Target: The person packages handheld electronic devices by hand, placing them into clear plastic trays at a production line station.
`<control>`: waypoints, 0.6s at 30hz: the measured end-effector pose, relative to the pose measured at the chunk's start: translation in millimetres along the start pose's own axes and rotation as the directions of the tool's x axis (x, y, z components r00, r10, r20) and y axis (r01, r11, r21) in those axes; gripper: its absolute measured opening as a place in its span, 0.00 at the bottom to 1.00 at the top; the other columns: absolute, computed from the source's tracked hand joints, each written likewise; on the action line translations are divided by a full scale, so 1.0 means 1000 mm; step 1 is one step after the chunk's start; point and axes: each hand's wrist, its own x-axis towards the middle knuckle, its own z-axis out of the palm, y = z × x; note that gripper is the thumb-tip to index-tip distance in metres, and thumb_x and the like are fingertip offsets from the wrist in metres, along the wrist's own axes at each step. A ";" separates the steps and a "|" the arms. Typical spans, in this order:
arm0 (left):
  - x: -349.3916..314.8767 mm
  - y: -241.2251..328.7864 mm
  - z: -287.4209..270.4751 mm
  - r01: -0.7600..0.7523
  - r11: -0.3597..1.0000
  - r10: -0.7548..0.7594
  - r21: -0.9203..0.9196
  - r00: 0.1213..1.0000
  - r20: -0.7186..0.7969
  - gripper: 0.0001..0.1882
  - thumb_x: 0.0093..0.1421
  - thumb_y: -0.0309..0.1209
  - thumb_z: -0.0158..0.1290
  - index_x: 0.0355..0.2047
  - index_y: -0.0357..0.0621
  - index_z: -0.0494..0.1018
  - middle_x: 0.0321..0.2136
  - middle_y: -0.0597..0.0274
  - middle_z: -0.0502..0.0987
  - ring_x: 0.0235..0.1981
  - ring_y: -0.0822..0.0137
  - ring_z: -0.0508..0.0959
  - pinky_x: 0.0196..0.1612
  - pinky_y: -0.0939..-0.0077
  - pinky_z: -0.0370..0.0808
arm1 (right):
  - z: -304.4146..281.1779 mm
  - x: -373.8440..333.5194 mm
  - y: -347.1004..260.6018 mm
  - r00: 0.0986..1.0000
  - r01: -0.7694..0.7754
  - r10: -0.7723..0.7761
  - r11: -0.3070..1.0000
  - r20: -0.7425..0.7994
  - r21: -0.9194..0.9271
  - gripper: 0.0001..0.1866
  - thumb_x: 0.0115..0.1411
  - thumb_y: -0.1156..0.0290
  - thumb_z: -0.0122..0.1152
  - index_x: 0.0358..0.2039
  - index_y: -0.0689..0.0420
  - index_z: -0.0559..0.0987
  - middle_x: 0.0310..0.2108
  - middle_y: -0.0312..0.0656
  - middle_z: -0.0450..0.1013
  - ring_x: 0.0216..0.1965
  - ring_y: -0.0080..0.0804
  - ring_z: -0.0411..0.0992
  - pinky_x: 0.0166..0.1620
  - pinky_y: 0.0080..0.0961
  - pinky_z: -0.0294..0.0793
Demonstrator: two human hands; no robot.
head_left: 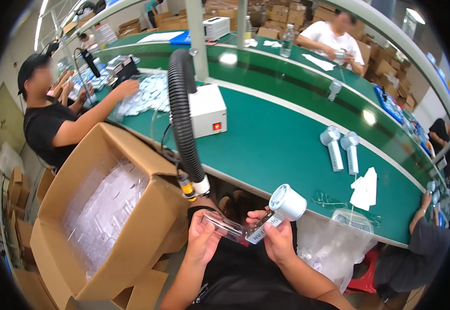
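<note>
My left hand [203,242] pinches a clear plastic sleeve [226,229] over my lap. Beside it, my right hand [279,243] grips a pale blue handheld fan [288,202] by its handle, round head tilted up and away. The sleeve's right end lies close to the handle's lower end; whether they touch I cannot tell. Two similar fans, a left one [332,148] and a right one [352,152], lie side by side on the green bench [266,155]. Near them are white paper slips [364,190].
An open carton [155,206] of clear plastic pieces stands at my left. A black corrugated hose [181,119] hangs before a white box [209,111] with a lit red switch. A plastic bag [333,250] hangs by the bench edge, near a red stool [365,271]. Co-workers sit around the conveyor [297,85].
</note>
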 end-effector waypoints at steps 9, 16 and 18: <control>0.002 -0.021 0.013 0.042 0.916 -0.099 0.398 0.988 0.123 0.25 0.55 0.17 0.58 0.53 0.36 0.64 0.44 0.55 0.74 0.46 0.64 0.76 0.52 0.67 0.74 | 0.005 0.047 -0.029 0.981 0.115 -0.089 0.983 0.175 -0.141 0.24 0.63 0.63 0.55 0.55 0.61 0.63 0.49 0.53 0.71 0.52 0.41 0.70 0.57 0.39 0.66; 0.004 -0.018 0.034 -0.068 0.876 -0.044 0.478 0.974 0.220 0.23 0.55 0.17 0.58 0.51 0.35 0.66 0.43 0.58 0.74 0.44 0.70 0.75 0.50 0.73 0.73 | -0.004 0.055 -0.033 0.877 0.171 0.030 0.913 0.480 -0.370 0.34 0.57 0.62 0.62 0.60 0.64 0.63 0.51 0.45 0.69 0.53 0.31 0.67 0.56 0.31 0.65; 0.007 -0.021 0.040 -0.154 0.841 0.039 0.518 0.974 0.225 0.24 0.55 0.18 0.59 0.52 0.35 0.65 0.43 0.60 0.73 0.45 0.70 0.74 0.48 0.74 0.73 | -0.021 0.041 -0.022 0.908 0.100 0.079 0.913 0.412 -0.396 0.38 0.52 0.60 0.67 0.59 0.64 0.63 0.50 0.45 0.68 0.53 0.31 0.67 0.55 0.29 0.66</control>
